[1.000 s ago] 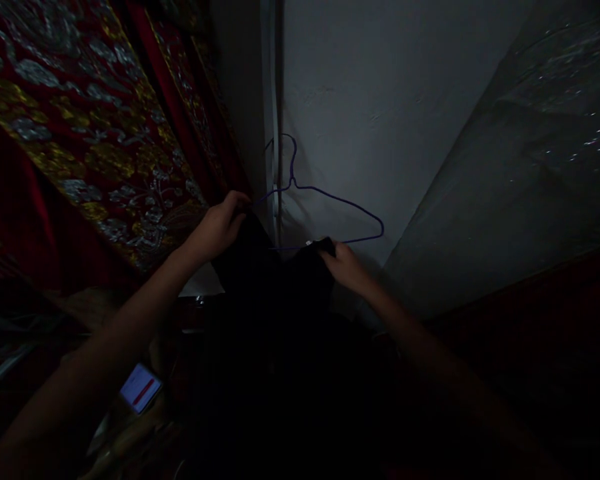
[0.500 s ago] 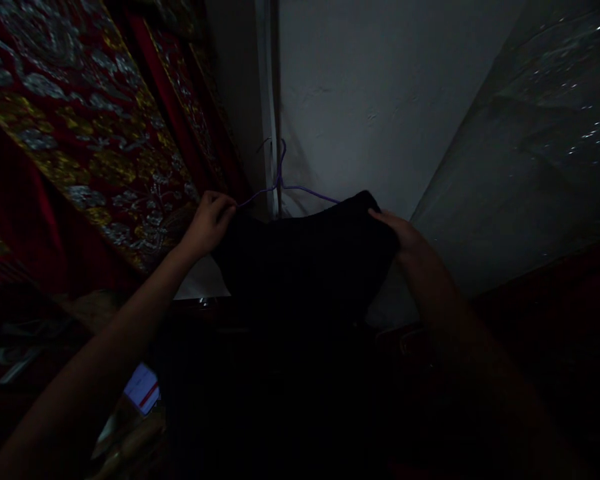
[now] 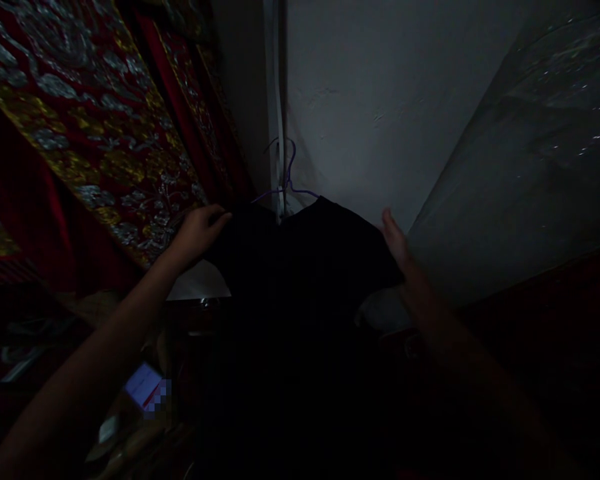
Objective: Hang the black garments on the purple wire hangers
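A black garment [image 3: 300,280], seemingly short-sleeved, is hung at the centre on a thin purple hanger [image 3: 289,183], with one shoulder spread to each side and the lower part lost in the dark. By its drape it is judged to be light, soft and limp, neither fragile nor very slippery, and liable to slump wherever it is not supported; it would best be taken by the shoulder seams or the sleeve tops, where the hanger can be felt through the cloth. At the left shoulder edge, the left hand [image 3: 199,227] is placed with thumb and forefinger brought close together; whether cloth is pinched between its fingers cannot be told. Beside the opposite sleeve, the right hand [image 3: 395,240] is held with its fingers extended and nothing gripped; whether the sleeve is touched is unclear. The hanger's hook is seen at a pale upright strip [image 3: 279,80] against the grey wall [image 3: 360,120], and its free movement might be hindered by that strip. To the left, a red cloth [image 3: 95,140] worked in gold and silver is hung close by the left hand, where a sleeve could be caught. To the right, a shiny clear sheet [image 3: 510,167] is seen. At lower left, a lit screen [image 3: 143,383] is surrounded by dim clutter.
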Motion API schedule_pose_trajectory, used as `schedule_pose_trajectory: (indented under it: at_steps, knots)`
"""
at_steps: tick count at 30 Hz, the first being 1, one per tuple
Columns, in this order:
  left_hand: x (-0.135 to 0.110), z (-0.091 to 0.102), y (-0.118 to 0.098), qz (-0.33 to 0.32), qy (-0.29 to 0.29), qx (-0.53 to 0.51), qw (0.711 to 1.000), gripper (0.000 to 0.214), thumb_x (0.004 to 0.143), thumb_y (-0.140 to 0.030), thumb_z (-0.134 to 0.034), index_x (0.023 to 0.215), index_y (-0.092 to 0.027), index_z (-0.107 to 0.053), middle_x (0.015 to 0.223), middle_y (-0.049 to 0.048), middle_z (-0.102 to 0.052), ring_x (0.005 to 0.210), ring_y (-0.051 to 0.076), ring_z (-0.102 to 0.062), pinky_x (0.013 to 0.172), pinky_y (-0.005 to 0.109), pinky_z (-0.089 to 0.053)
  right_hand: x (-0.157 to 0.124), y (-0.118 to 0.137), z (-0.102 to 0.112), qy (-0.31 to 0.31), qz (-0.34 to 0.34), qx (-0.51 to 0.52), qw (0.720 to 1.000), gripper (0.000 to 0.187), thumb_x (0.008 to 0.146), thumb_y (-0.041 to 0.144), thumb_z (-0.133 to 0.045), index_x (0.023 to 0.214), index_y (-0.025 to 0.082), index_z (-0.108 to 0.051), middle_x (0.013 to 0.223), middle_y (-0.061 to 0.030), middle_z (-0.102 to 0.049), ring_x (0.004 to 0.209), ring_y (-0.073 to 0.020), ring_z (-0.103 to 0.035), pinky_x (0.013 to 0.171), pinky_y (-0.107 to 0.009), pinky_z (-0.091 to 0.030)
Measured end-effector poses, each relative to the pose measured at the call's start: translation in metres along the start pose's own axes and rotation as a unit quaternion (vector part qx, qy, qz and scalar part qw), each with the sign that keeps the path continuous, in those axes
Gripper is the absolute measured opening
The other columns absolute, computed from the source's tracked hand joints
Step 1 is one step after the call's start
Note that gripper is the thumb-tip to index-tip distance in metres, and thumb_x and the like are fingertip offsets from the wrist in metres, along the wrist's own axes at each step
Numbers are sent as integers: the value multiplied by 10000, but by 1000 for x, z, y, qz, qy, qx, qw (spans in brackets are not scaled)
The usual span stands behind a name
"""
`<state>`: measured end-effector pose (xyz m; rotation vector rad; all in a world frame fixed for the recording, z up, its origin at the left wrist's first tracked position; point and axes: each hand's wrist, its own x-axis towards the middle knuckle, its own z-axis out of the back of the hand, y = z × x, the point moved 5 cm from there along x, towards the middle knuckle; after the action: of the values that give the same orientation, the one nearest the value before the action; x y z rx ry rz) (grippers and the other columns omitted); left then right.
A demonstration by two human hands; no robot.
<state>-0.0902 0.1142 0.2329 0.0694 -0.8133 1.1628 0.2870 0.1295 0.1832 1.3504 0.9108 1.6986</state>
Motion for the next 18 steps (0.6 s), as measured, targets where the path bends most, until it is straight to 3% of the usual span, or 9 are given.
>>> schedule_pose_trajectory:
  at_steps: [4,6,8,11,14,16,18]
  knots:
    - [1,0,-11,-21,-90,6,996,229,935,-336,-515,1002,-192,-680,1029,72,-714,974,231,-646,925,367,-495,-2,10,0,33,-90,80,992,439,750,607,-741,932,208,-748,863,-80,-774,801,-284,-742,734,-408,-594]
    - [3,3,-31,-43,-148,8,988,218,930,-310,-538,1066,-214,-679,1144,80,-674,1126,250,-596,1020,405,-452,-3,23,5,12,-73,81,994,406,736,574,-764,941,224,-748,865,-79,-775,807,-286,-740,731,-411,-601]
    - [4,5,-54,-58,-167,-20,984,224,938,-321,-547,1093,-226,-677,1200,79,-648,1199,259,-555,1064,432,-421,-9,32,13,-38,-45,64,996,391,773,590,-722,946,240,-745,877,-88,-772,866,-304,-734,753,-432,-605]
    - [5,-1,-88,-64,-87,-158,981,285,962,-391,-523,1096,-193,-678,1140,80,-684,1119,243,-606,1021,416,-458,-31,40,14,-91,-16,22,995,374,840,596,-651,997,268,-737,914,-90,-765,950,-321,-719,803,-456,-600]
    - [0,-14,-114,-17,37,-353,935,388,979,-453,-474,1174,-160,-637,1140,107,-704,1046,228,-654,935,388,-510,-66,47,-13,-55,-5,-19,998,376,909,578,-570,1093,288,-723,1020,-84,-753,995,-315,-707,822,-458,-593]
    - [-10,-23,-125,47,105,-453,884,394,993,-448,-422,1164,-157,-623,1153,127,-704,1031,232,-671,893,391,-529,-90,59,-44,43,35,-60,997,361,916,528,-590,1169,296,-700,1112,-73,-733,1046,-299,-689,868,-444,-579]
    - [-29,-28,-129,120,159,-505,840,349,981,-423,-432,1101,-163,-633,1086,127,-715,931,220,-689,822,387,-547,-109,71,-78,217,98,-96,966,347,924,444,-615,1233,296,-673,1183,-68,-706,1087,-266,-670,926,-412,-554]
